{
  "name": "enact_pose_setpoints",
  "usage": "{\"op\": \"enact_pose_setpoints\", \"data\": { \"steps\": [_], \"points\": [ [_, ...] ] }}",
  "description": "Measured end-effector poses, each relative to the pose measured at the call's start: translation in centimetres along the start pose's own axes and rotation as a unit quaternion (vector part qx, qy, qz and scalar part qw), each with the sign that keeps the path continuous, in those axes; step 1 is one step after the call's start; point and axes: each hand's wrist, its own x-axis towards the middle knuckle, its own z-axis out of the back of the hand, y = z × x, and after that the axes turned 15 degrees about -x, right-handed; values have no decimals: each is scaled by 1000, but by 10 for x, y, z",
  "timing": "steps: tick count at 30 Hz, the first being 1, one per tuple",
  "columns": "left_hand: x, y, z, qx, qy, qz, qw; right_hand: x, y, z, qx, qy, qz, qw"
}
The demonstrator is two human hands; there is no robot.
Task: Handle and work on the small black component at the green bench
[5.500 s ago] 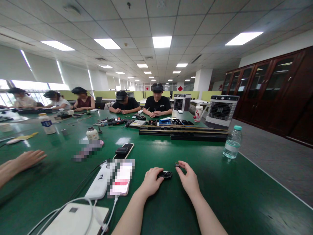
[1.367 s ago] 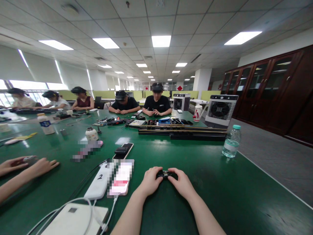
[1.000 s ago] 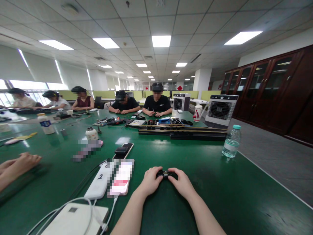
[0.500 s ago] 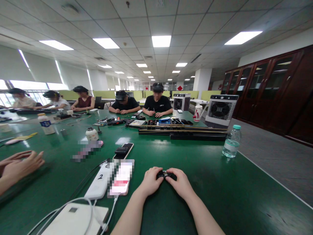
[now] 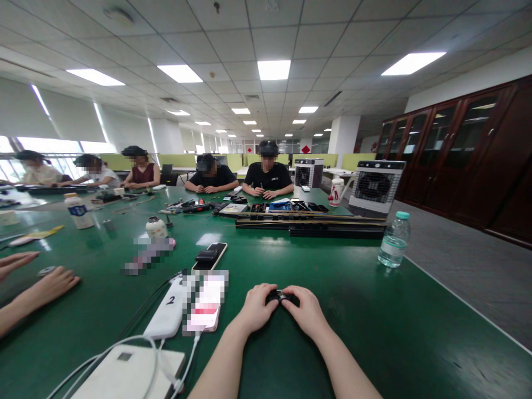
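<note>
Centrally held: a small black casing (image 5: 281, 295), set low at the green table (image 5: 374, 321) in front of the person; whether it rests on the surface or is lifted slightly, I cannot tell.
Left hand (image 5: 261, 303): closed on the casing's left end, thumb at the near edge, fingers curled round the far side; this looks like a steadying hold.
Right hand (image 5: 306, 308): clamped on the right end, its thumb reaching inward along the near edge towards a pale detail in the middle, perhaps to bear on that spot.
Gap between thumbs: narrow, the tips almost meeting; both grips are opened only as far as the casing's thickness, and the fingers hide most of its outline.
Forearms: both angled in from the near edge, probably so that the two hands can brace against each other.
White power bank (image 5: 164, 307): lying flat left of the hands, marked "2", beside a phone (image 5: 206, 302) with a lit screen.
White cable (image 5: 194, 354): plugged into the phone's near end, presumably for charging.
Water bottle (image 5: 394, 244): upright near the right edge, well apart from the hands.
Co-worker's hand (image 5: 52, 287): low over the table at far left, well clear of the casing.
</note>
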Motion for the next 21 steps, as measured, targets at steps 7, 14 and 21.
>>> {"op": "enact_pose_setpoints", "data": {
  "steps": [7, 14, 21],
  "points": [
    [0, -2, 1, -6, 3, 7, 1000, 1, -1, -1, 21, -18, -6, 1000],
    [-1, -4, 2, -13, 0, 3, 1000, 2, -2, 2, 50, -55, -49, 996],
    [-2, -8, 3, -8, 6, 12, 1000, 4, -6, 8, 74, -95, -73, 990]
  ]
}}
